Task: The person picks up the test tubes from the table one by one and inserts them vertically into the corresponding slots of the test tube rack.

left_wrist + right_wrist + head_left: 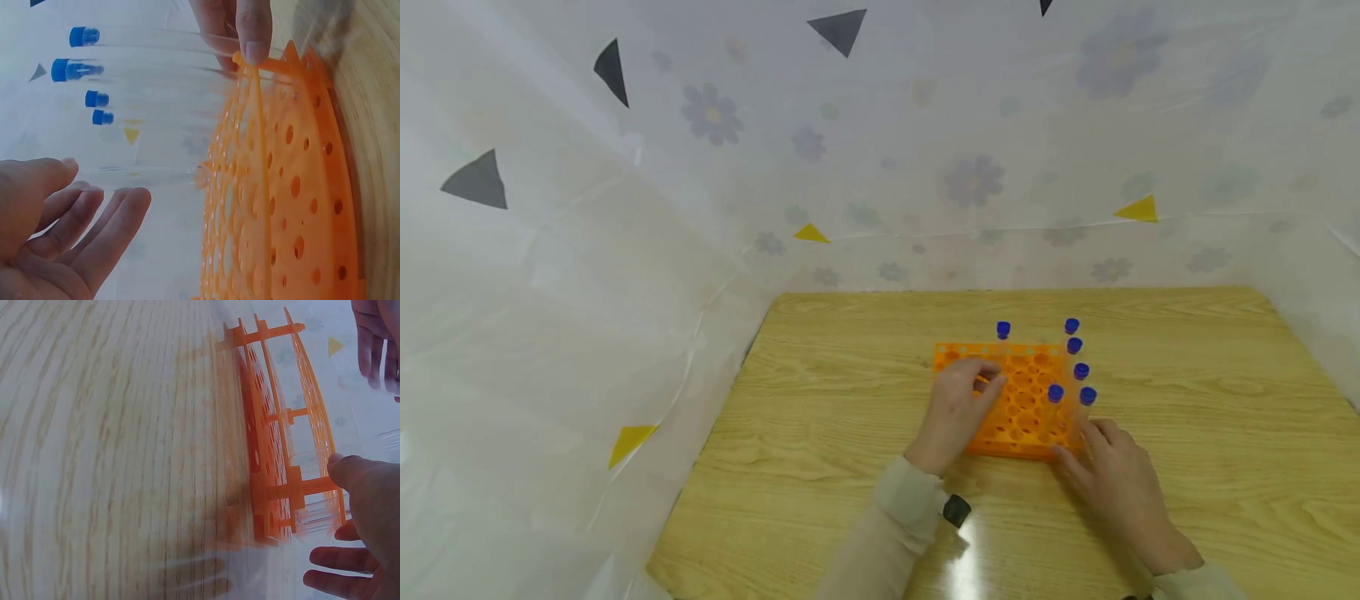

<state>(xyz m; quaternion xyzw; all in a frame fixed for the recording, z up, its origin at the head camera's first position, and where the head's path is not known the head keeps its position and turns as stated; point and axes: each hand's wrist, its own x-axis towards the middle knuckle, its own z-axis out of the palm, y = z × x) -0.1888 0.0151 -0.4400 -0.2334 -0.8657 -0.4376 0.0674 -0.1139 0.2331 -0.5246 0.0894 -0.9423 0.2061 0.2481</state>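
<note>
An orange test tube rack (1022, 400) stands on the table, holding several clear tubes with blue caps (1081, 371) toward its right end. My left hand (955, 408) is over the rack's left half, thumb and fingertips around a clear test tube (156, 175). That tube's blue cap (1003, 329) shows beyond the hand in the head view, and its lower end meets the rack's top plate in the left wrist view. At the front right corner, my right hand (1116, 475) grips the rack, its thumb (344, 469) on the top plate edge and fingers at the end side.
The wood-grain table (797, 400) extends around the rack. White patterned sheeting (880, 167) rises behind and at the sides, with yellow (631, 442) and dark triangles on it. A small black object (957, 511) sits at the left cuff.
</note>
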